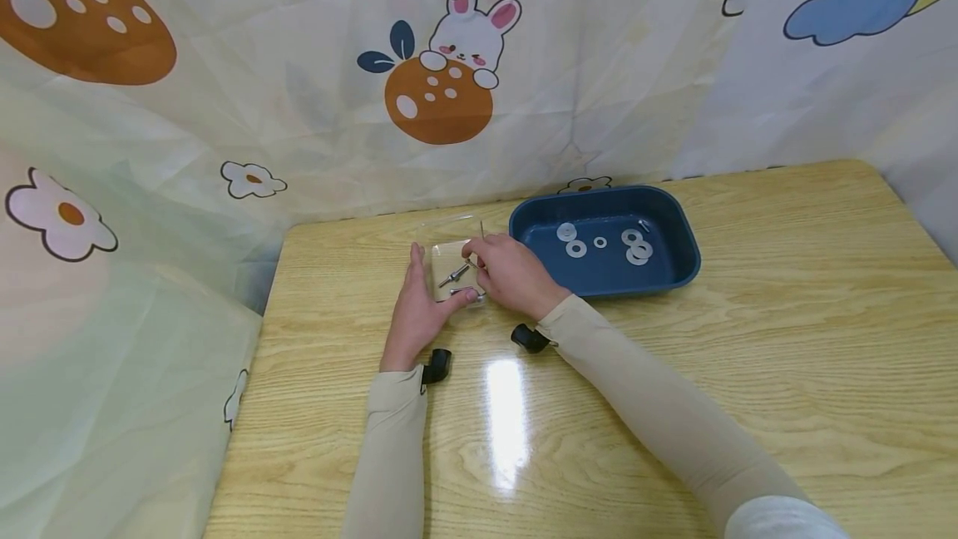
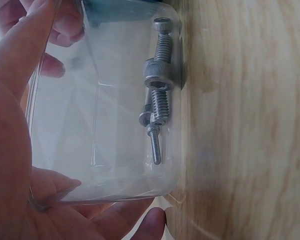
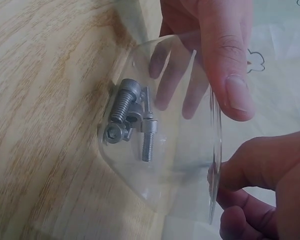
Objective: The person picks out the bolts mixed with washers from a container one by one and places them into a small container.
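A clear plastic box (image 1: 441, 249) stands on the table with several metal socket-head bolts (image 2: 157, 72) lying on its bottom. My left hand (image 1: 421, 314) holds the box from the left, thumb (image 3: 235, 95) over the near rim and the other fingers along the side. Bent over the box's right side is my right hand (image 1: 516, 273). Its curled fingertips (image 3: 230, 172) pinch the rim, as the right wrist view shows it. One bolt (image 1: 453, 275) is visible between the hands, and another (image 1: 464, 290) lies by the left thumb. The right hand partly covers the box.
A dark blue tray (image 1: 606, 289) stands right of the box, close to the right hand. Inside it lie several flat washers (image 1: 575, 249) and a small metal piece (image 1: 644, 225). A printed cloth (image 1: 314, 106) hangs behind the wooden table (image 1: 786, 314).
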Motion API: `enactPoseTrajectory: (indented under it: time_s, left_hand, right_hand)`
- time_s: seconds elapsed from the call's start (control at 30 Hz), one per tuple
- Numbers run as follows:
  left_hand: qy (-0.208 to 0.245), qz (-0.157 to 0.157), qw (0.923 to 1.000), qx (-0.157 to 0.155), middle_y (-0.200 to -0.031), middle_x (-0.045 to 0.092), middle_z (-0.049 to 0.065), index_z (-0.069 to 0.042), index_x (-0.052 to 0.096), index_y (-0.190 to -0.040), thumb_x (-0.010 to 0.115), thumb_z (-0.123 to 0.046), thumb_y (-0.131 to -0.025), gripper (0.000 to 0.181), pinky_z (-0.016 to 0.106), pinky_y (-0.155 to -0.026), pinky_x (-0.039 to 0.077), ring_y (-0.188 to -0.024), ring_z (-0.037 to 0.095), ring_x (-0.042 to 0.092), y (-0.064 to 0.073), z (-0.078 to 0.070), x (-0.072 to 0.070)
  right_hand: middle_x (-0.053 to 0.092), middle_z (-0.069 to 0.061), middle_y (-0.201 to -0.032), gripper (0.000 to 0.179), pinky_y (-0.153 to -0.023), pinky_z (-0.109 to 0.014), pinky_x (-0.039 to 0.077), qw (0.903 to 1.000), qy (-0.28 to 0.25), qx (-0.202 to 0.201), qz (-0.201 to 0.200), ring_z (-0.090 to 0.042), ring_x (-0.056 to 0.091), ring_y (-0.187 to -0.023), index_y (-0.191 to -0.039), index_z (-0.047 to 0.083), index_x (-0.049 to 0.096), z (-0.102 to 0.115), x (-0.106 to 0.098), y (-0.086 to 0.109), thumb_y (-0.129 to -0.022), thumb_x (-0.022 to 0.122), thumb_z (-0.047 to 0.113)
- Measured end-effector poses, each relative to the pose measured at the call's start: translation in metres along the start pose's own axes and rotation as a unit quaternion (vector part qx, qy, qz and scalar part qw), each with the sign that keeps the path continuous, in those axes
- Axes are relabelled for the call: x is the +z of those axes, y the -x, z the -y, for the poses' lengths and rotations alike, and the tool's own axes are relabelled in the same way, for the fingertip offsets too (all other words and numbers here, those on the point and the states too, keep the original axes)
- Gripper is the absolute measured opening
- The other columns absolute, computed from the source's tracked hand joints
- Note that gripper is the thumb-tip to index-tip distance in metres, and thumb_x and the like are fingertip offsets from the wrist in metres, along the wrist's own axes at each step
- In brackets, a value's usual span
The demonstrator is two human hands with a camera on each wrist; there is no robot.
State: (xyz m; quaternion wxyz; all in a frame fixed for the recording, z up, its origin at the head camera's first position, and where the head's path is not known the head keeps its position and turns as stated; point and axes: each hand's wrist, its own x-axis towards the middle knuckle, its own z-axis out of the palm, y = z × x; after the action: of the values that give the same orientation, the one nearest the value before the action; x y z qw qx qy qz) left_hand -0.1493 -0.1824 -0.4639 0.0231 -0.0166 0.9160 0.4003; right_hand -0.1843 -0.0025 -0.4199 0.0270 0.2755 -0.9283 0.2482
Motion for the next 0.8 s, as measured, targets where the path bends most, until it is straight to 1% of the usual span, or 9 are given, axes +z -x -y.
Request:
enactPoseTrajectory:
  time_s: [0.13, 0.27, 0.43, 0.63, 0.8]
  left_hand:
    - [0.002, 0.001, 1.0000, 0.000, -0.155, 0.008, -0.001, -0.021, -0.009, -0.149, 0.066, -0.071, -0.064, 0.124, 0.047, -0.109, 0.021, -0.139, 0.024, 0.012, 0.001, -0.001, 0.000]
    - [0.001, 0.000, 1.0000, 0.002, -0.155, 0.008, 0.000, -0.018, -0.007, -0.150, 0.066, -0.071, -0.064, 0.125, 0.048, -0.109, 0.021, -0.139, 0.025, 0.012, 0.001, -0.002, -0.001]
    - [0.000, 0.004, 1.0000, -0.002, -0.155, 0.005, -0.001, -0.020, -0.009, -0.149, 0.067, -0.069, -0.065, 0.123, 0.048, -0.109, 0.020, -0.140, 0.025, 0.011, 0.002, -0.001, -0.001]
    - [0.005, 0.003, 1.0000, -0.007, -0.155, 0.005, -0.003, -0.020, -0.008, -0.149, 0.069, -0.068, -0.065, 0.124, 0.047, -0.110, 0.019, -0.140, 0.024, 0.010, 0.003, -0.001, -0.001]
    - [0.011, 0.003, 0.9999, -0.002, -0.155, 0.005, -0.004, -0.023, -0.009, -0.149, 0.070, -0.066, -0.065, 0.123, 0.047, -0.110, 0.019, -0.140, 0.023, 0.010, 0.002, -0.002, -0.001]
  right_hand:
    - [0.057, 0.001, -0.083, 0.025, -0.069, -0.028, 0.046, 1.0000, 0.001, -0.005, -0.002, -0.014, 0.051, -0.079, -0.109, 0.013, 0.064, -0.001, 0.000, 0.000, -0.084, 0.061, 0.007]
    - [0.058, -0.001, -0.089, 0.026, -0.071, -0.028, 0.046, 0.9998, 0.009, -0.013, -0.011, -0.014, 0.051, -0.081, -0.110, 0.013, 0.063, -0.002, -0.003, 0.002, -0.085, 0.058, 0.008]
    - [0.057, -0.002, -0.090, 0.026, -0.070, -0.029, 0.046, 0.9996, 0.006, -0.014, -0.025, -0.015, 0.050, -0.082, -0.110, 0.012, 0.063, -0.005, -0.010, 0.006, -0.085, 0.057, 0.008]
    - [0.058, -0.002, -0.093, 0.026, -0.072, -0.029, 0.046, 0.9996, 0.009, -0.008, -0.025, -0.016, 0.051, -0.085, -0.112, 0.011, 0.063, -0.011, -0.015, 0.010, -0.086, 0.058, 0.010]
    - [0.059, -0.005, -0.094, 0.027, -0.071, -0.030, 0.046, 0.9991, 0.014, -0.007, -0.038, -0.017, 0.050, -0.085, -0.114, 0.009, 0.063, -0.017, -0.021, 0.015, -0.087, 0.059, 0.011]
